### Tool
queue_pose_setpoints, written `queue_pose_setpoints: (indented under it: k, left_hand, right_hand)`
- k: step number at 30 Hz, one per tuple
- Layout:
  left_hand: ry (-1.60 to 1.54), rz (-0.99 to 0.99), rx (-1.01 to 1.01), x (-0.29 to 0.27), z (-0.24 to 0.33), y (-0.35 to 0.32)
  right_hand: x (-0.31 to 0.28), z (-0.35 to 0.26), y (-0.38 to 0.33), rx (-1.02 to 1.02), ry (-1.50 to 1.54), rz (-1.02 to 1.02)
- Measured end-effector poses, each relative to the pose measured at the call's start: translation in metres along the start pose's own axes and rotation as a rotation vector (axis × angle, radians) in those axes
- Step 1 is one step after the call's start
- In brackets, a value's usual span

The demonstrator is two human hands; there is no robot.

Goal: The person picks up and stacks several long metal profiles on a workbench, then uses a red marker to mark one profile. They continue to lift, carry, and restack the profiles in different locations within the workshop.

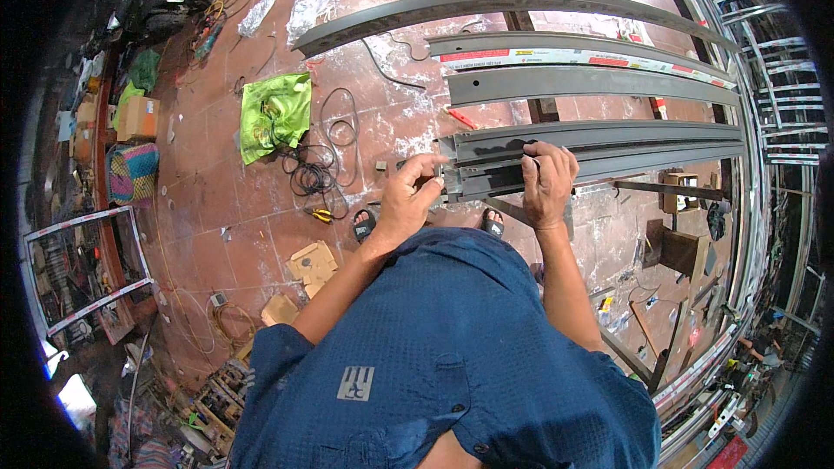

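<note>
grey metal profiles [643, 135] lie along the near edge of a dark rack [544, 110]. left hand [411, 195] curls at their left end, right hand [549, 184] bends over them; cannot tell if either grips. steadying that end should help.

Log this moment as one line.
left hand: at left end of grey profiles | right hand: fingers over profiles, grip unclear | green bag: on floor
</note>
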State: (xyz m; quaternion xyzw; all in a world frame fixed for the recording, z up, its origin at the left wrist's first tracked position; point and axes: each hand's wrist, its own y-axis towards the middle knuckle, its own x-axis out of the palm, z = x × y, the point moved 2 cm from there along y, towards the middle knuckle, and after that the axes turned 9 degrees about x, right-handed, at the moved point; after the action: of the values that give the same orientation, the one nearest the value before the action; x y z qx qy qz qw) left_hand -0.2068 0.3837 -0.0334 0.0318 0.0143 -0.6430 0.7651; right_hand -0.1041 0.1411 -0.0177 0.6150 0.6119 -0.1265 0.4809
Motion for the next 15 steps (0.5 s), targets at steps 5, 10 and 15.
queue_pose_setpoints:
  k: [5,10,15]
  left_hand:
    - [0.439,-0.039,0.375,0.001,0.02,0.006]
    - [0.589,0.072,0.562,-0.007,0.019,0.015]
    - [0.331,0.06,0.226,-0.005,0.01,0.019]
  right_hand:
    - [0.001,0.001,-0.001,-0.011,-0.001,0.005]
    - [0.001,-0.001,0.001,-0.024,-0.011,0.019]
    - [0.003,0.003,-0.001,-0.029,-0.011,0.034]
